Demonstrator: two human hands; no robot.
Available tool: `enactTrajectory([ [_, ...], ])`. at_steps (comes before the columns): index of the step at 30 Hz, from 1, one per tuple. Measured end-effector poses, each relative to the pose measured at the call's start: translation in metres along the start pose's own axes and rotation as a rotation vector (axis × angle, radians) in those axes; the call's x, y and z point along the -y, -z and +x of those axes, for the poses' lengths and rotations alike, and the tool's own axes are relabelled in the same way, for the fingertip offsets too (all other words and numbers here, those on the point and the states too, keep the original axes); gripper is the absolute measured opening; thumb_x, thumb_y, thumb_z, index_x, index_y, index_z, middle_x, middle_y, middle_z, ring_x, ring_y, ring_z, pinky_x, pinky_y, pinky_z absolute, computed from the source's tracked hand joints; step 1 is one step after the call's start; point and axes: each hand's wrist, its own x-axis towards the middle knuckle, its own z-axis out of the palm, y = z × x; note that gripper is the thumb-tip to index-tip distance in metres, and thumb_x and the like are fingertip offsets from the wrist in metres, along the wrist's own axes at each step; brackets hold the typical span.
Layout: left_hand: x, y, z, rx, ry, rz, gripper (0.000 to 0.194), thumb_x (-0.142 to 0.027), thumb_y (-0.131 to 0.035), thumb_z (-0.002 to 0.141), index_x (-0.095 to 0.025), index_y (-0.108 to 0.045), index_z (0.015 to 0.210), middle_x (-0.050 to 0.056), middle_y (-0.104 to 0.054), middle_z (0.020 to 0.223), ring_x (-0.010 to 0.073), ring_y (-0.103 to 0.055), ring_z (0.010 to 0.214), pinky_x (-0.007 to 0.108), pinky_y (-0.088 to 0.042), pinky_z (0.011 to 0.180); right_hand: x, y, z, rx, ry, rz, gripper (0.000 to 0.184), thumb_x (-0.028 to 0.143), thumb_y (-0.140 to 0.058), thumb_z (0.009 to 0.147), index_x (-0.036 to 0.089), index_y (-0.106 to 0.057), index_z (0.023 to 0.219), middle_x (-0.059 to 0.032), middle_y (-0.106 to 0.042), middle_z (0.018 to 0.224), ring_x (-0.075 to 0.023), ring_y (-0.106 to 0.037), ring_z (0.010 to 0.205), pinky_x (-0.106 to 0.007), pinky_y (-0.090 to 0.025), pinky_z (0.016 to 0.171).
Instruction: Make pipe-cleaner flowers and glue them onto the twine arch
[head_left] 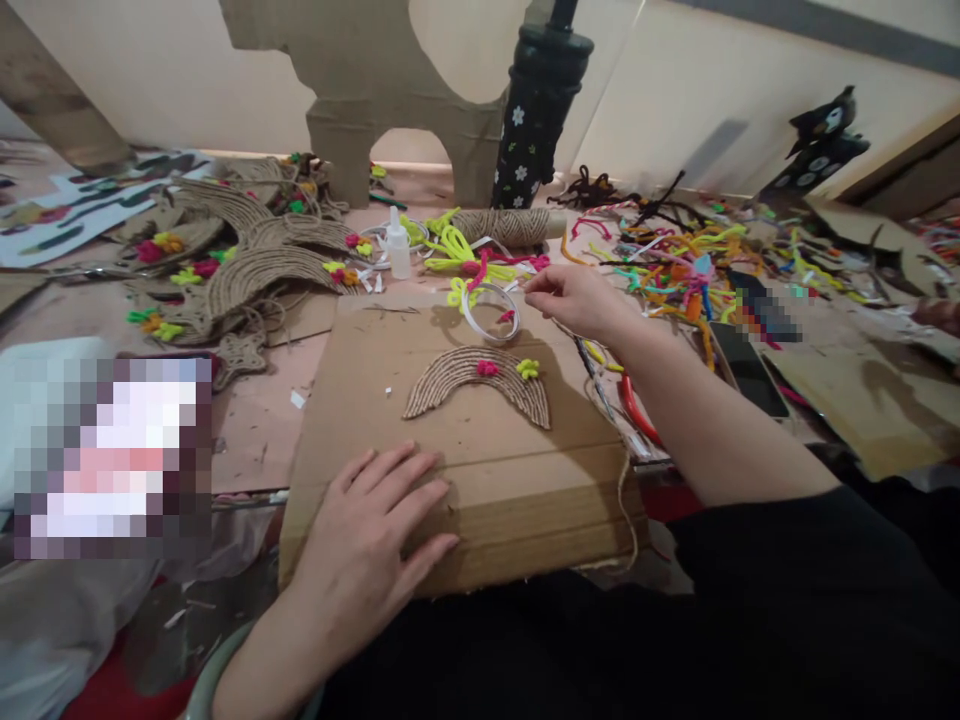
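Head view: rope arch [448, 377] lies on the cardboard [360, 400] before me.
Left hand [382, 535]: my fingers loosely spread, flat on the cardboard.
Right hand [574, 299]: fingers curled near the white ring [468, 318]; I cannot tell whether they pinch anything.
Arch's right side: pink flower [487, 368], yellow flower [528, 369] in place.
Arch's left side: bare rope, perhaps unfinished.

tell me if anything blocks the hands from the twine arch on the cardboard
Nothing visible stands between the left hand and the twine arch; only bare cardboard lies there. From the right hand, the way also looks open: the white ring sits close by, left of the direct path.
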Motion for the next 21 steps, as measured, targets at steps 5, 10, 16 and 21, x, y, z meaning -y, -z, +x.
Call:
enactTrajectory([
  [5, 0.000, 0.002, -0.002, 0.064, 0.003, 0.019, 0.041, -0.039, -0.068, 0.077, -0.022, -0.060, 0.114, 0.011, -0.061, 0.130, 0.0327, -0.052, 0.122, 0.051, -0.037, 0.098, 0.014, -0.016, 0.024, -0.052, 0.111, -0.185, 0.028, 0.019, -0.054, 0.083, 0.018, -0.069, 0.106, -0.0083, -0.073, 0.095, -0.0203, -0.064, 0.081, -0.032, -0.046, 0.072],
  [10, -0.002, 0.004, -0.001, 0.054, 0.046, -0.033, 0.042, -0.040, -0.070, 0.075, -0.023, -0.061, 0.112, 0.009, -0.062, 0.130, 0.0321, -0.052, 0.121, 0.050, -0.036, 0.100, 0.044, -0.026, 0.045, -0.010, 0.203, -0.346, 0.031, 0.020, -0.049, 0.086, 0.023, -0.069, 0.110, -0.0069, -0.072, 0.105, -0.0237, -0.065, 0.089, -0.035, -0.046, 0.073],
  [16, -0.002, 0.004, 0.000, 0.012, 0.073, -0.095, 0.034, -0.038, -0.069, 0.077, -0.025, -0.062, 0.108, 0.006, -0.064, 0.126, 0.0310, -0.055, 0.118, 0.049, -0.036, 0.098, 0.055, -0.021, 0.070, 0.029, 0.226, -0.440, 0.032, 0.015, -0.054, 0.082, 0.024, -0.071, 0.106, -0.0069, -0.072, 0.100, -0.0256, -0.064, 0.090, -0.035, -0.047, 0.072],
  [21, -0.001, 0.003, 0.001, -0.011, 0.052, -0.108, 0.032, -0.036, -0.068, 0.078, -0.025, -0.063, 0.108, 0.005, -0.066, 0.124, 0.0305, -0.058, 0.115, 0.048, -0.036, 0.096, 0.021, -0.024, 0.079, 0.165, 0.213, -0.523, 0.047, 0.004, -0.053, 0.074, 0.028, -0.070, 0.110, -0.0066, -0.070, 0.108, -0.0237, -0.064, 0.090, -0.035, -0.046, 0.073],
])
